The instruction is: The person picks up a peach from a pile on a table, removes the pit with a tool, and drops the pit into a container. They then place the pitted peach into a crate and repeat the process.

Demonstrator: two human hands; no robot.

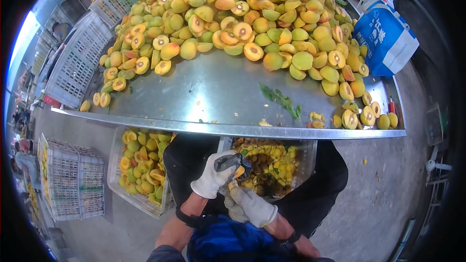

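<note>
Head view: gloved left hand [216,174] grips a small yellow-orange fruit piece [239,171].
Right hand [250,206] closes beneath; the fruit looks soft and slippery, best pinched gently at its rim.

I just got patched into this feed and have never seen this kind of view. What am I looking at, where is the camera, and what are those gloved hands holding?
There is one picture, taken by a camera worn on a person's head, looking forward and down; the wide lens bends the edges. No machine here: the two white-gloved hands are the person's own. The left hand grips a piece of yellow fruit, and the right hand is pressed close beneath it; whether it holds a tool is hidden. In front is a metal table piled with halved and whole yellow-green fruit, plus a few leaves. Under the table edge stand a crate of fruit and a crate of scraps. A blue bag sits at the right.
</note>
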